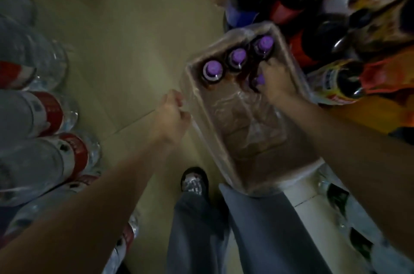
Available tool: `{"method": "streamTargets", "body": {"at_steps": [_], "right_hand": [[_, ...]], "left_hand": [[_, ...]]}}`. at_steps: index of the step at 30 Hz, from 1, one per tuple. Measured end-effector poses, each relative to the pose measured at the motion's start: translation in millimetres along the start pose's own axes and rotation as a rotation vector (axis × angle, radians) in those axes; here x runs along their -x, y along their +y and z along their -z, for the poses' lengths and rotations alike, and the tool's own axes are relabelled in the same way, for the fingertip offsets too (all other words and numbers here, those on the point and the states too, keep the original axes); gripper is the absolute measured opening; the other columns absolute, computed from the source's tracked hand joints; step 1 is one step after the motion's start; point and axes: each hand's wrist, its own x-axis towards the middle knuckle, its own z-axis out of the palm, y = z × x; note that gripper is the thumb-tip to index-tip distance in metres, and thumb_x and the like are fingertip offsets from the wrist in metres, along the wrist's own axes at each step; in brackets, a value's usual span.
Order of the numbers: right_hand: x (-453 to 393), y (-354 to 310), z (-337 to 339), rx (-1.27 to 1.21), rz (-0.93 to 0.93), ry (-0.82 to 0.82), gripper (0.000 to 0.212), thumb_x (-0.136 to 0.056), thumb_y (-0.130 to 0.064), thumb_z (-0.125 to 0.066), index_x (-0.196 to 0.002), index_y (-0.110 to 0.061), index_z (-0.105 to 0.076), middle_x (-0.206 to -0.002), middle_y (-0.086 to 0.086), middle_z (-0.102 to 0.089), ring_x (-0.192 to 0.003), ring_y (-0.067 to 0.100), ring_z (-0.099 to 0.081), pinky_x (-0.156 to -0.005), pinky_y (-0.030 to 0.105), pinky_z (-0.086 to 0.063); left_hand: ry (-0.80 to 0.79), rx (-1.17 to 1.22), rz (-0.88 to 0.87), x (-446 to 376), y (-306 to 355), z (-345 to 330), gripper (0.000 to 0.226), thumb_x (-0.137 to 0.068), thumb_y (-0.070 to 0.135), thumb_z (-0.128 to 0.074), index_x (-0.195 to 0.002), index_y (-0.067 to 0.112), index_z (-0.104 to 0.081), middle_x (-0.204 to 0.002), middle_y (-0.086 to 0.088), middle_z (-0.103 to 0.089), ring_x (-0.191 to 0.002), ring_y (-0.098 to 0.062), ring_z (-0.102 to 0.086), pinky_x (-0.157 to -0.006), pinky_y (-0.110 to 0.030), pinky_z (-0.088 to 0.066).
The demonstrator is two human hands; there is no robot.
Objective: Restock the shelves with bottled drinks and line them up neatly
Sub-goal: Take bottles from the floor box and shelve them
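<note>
A shrink-wrapped cardboard tray (226, 157) rests on my raised knee, tilted away from me. Three dark bottles with purple caps stand along its far end: one at the left (211, 69), one in the middle (238, 56), one at the right (265, 43). My right hand (276, 82) reaches into the tray and grips a fourth purple-capped bottle (258, 80), mostly hidden under the fingers. My left hand (171, 114) pinches the plastic wrap at the tray's left rim.
Packs of clear water bottles with red labels (42, 117) crowd the floor at the left. Large dark soda bottles with orange and red labels (313, 9) fill the upper right. A white shelf edge (304, 190) with more bottles lies at the lower right. My shoe (194, 180) stands on the beige floor.
</note>
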Motion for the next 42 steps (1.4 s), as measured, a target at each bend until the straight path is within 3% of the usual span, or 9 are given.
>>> {"method": "streamTargets", "body": {"at_steps": [5,10,13,19,22,25,29,35,42], "right_hand": [[41.6,-18.7,69.7,-0.125,0.192,-0.064,0.031,-0.07,-0.013,-0.074,-0.098,-0.003,-0.064,-0.107,0.017,-0.058,-0.101,0.033,-0.056,-0.081,0.033,-0.038],[80.2,-53.8,170.9,-0.299,0.448,-0.123,0.032,-0.06,-0.027,-0.081,-0.084,-0.008,-0.071,-0.083,0.003,-0.065,-0.074,0.008,-0.053,-0.07,0.017,-0.037],[86.0,-66.9,202.5,-0.475,0.5,-0.046,0.032,-0.057,-0.029,-0.08,-0.08,-0.008,-0.073,-0.076,0.001,-0.068,-0.067,0.008,-0.057,-0.069,0.02,-0.046],[51.2,-86.9,160.6,-1.047,0.137,-0.074,0.017,-0.083,-0.022,-0.068,-0.093,-0.008,-0.066,-0.076,0.008,-0.066,-0.058,0.009,-0.06,-0.06,0.029,-0.052],[20.2,-91.6,108.3,-0.69,0.059,0.042,0.025,-0.093,-0.014,-0.054,-0.114,-0.003,-0.062,-0.108,0.013,-0.064,-0.095,0.023,-0.061,-0.093,0.034,-0.042],[-3.0,-100.6,47.3,-0.207,0.202,-0.182,0.042,-0.092,-0.015,-0.05,-0.134,-0.014,-0.047,-0.143,0.014,-0.037,-0.128,0.034,-0.039,-0.107,0.037,-0.033],[-13.0,-119.6,1.9,0.103,0.169,-0.236,0.033,-0.096,-0.012,-0.039,-0.127,-0.009,-0.05,-0.14,0.016,-0.03,-0.118,0.039,-0.043,-0.101,0.045,-0.039],[28.5,-96.9,-3.7,0.039,0.002,-0.226,0.036,-0.093,-0.011,-0.044,-0.129,-0.01,-0.044,-0.134,0.021,-0.037,-0.116,0.04,-0.048,-0.095,0.043,-0.041],[92.7,-71.9,163.0,0.045,-0.002,-0.2,0.033,-0.078,-0.027,-0.064,-0.104,-0.006,-0.061,-0.112,0.02,-0.06,-0.104,0.036,-0.058,-0.075,0.033,-0.044]], "left_hand": [[-0.117,0.053,0.008,12.4,23.7,20.5,0.039,-0.08,0.016,-0.061,-0.114,0.007,-0.044,-0.107,-0.006,-0.053,-0.094,-0.025,-0.055,-0.072,-0.024,-0.034],[-0.425,0.258,-0.245,15.4,82.5,42.0,0.102,-0.048,0.038,-0.085,-0.135,0.019,-0.036,-0.123,0.017,-0.045,-0.117,-0.001,-0.042,-0.099,-0.013,-0.03],[-0.504,0.465,-0.208,19.8,98.9,42.6,0.087,-0.044,0.029,-0.089,-0.12,0.031,-0.047,-0.116,0.013,-0.062,-0.109,-0.003,-0.058,-0.098,-0.022,-0.041],[-0.252,0.612,0.107,20.8,85.5,58.5,0.051,-0.058,0.01,-0.085,-0.102,0.018,-0.061,-0.083,0.017,-0.065,-0.077,0.002,-0.063,-0.071,-0.008,-0.047],[-0.133,0.72,0.274,27.5,63.8,69.7,0.035,-0.067,0.007,-0.079,-0.094,0.021,-0.061,-0.079,0.015,-0.061,-0.072,0.0,-0.058,-0.059,-0.007,-0.046],[-0.057,0.794,0.394,35.0,33.6,78.7,0.034,-0.071,0.011,-0.076,-0.101,0.019,-0.063,-0.092,0.006,-0.065,-0.085,-0.008,-0.059,-0.068,-0.018,-0.046],[-0.039,0.773,0.435,37.1,5.0,79.0,0.036,-0.069,0.011,-0.077,-0.1,0.023,-0.063,-0.096,0.005,-0.066,-0.09,-0.011,-0.06,-0.072,-0.022,-0.046],[-0.155,0.68,0.355,52.9,14.1,88.1,0.046,-0.069,0.009,-0.077,-0.11,0.018,-0.06,-0.097,0.008,-0.065,-0.085,0.0,-0.058,-0.067,-0.014,-0.043],[-0.253,0.563,0.233,79.7,112.1,141.2,0.035,-0.067,0.008,-0.079,-0.098,0.017,-0.064,-0.079,0.009,-0.064,-0.063,0.0,-0.059,-0.058,-0.008,-0.047]]}}
